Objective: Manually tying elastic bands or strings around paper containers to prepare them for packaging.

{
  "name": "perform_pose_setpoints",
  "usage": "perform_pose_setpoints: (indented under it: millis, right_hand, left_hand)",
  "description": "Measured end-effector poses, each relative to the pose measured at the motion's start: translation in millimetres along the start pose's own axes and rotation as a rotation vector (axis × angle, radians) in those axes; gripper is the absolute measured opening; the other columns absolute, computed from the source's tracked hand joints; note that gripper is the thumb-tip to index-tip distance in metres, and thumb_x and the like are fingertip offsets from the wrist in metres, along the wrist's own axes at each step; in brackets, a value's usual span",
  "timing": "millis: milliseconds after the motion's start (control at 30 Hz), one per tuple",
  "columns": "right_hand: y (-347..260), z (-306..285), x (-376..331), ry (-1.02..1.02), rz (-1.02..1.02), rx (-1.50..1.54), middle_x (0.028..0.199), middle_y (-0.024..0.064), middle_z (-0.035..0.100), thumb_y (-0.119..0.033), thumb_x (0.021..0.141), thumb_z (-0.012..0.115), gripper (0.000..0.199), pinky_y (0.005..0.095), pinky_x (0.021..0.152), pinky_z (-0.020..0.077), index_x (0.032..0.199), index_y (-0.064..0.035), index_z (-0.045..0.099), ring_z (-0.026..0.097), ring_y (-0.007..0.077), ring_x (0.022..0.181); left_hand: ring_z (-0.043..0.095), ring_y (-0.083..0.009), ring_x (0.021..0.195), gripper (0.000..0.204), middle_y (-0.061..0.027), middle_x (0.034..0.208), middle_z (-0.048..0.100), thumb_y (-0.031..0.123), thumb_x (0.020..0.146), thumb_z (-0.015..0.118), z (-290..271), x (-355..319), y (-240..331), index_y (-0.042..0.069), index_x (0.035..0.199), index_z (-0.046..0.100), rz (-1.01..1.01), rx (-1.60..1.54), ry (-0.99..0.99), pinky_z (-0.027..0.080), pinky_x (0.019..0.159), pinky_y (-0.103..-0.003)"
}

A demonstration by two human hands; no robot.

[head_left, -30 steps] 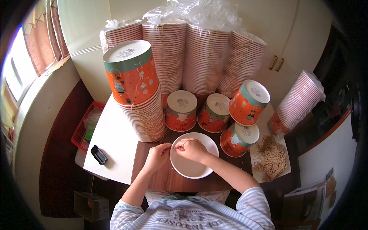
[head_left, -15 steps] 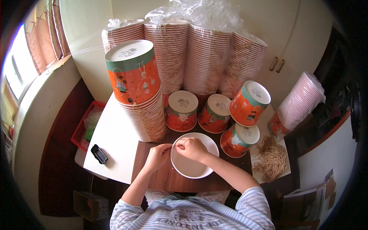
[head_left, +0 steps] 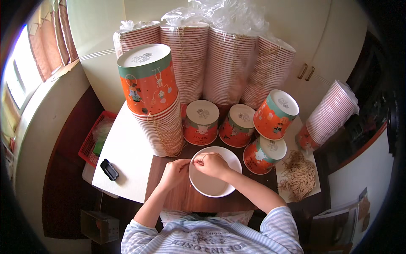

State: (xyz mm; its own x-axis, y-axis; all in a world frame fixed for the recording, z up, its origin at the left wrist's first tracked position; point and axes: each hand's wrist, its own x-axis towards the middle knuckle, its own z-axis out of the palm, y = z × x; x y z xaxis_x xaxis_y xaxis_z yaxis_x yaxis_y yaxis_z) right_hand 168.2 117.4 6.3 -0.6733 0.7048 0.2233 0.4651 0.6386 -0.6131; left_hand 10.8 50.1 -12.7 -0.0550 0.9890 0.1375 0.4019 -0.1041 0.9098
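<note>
A white-lined paper bucket (head_left: 211, 189) stands with its mouth up on the brown board in front of me. My left hand (head_left: 173, 172) is closed in a pinch at the outer left side of its rim. Reaching over the mouth, my right hand (head_left: 213, 165) has its bent fingers closed against the inside of the same left wall, close to the left fingertips. Whatever lies between the fingers is too small to make out. A tangled heap of tan cords (head_left: 299, 175) rests on white paper at the right.
Upside-down orange and green buckets (head_left: 201, 112) sit just beyond the bowl-like mouth. A tall nested stack (head_left: 158, 133) with cords hanging rises at left; wrapped stacks (head_left: 230, 63) line the back. A black plastic holder (head_left: 109, 170) lies on the white tabletop. Another wrapped stack (head_left: 332, 110) leans at right.
</note>
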Motion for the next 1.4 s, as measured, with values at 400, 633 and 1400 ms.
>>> perform_pose_setpoints:
  millis: [400,633,1400]
  right_hand:
    - [5,-9,1,-0.151,-0.174,0.025,0.082,0.0075,0.061,-0.017,0.073,0.057,0.014,0.0327,0.069,0.0454,0.080,-0.0053,0.062,0.059,0.0236,0.078]
    - [6,-33,-17,-0.516,-0.126,0.212,0.087,0.0070,0.058,-0.019,0.076,0.060,0.018,0.0292,0.070,0.0450,0.086,-0.0044,0.061,0.057,0.0184,0.078]
    - [-41,-40,-108,0.046,-0.035,-0.066,0.114,0.0119,0.049,0.000,0.073,0.049,0.055,0.0389,0.086,0.0400,0.126,-0.0083,0.037,0.049,0.0283,0.100]
  left_hand:
    - [0.057,-0.0303,0.070,0.015,-0.0140,0.076,0.056,0.003,0.067,0.057,-5,-3,4,0.000,0.082,0.056,0.261,0.320,-0.086,0.048,0.062,-0.035]
    - [0.055,-0.0284,0.067,0.014,-0.0122,0.078,0.053,0.004,0.066,0.058,3,-42,19,0.001,0.079,0.053,0.260,0.160,-0.338,0.046,0.060,-0.034]
    - [0.054,-0.0089,0.083,0.017,-0.0023,0.090,0.057,0.007,0.085,0.051,20,-58,45,-0.001,0.099,0.053,-0.222,-0.838,-0.290,0.043,0.074,-0.020]
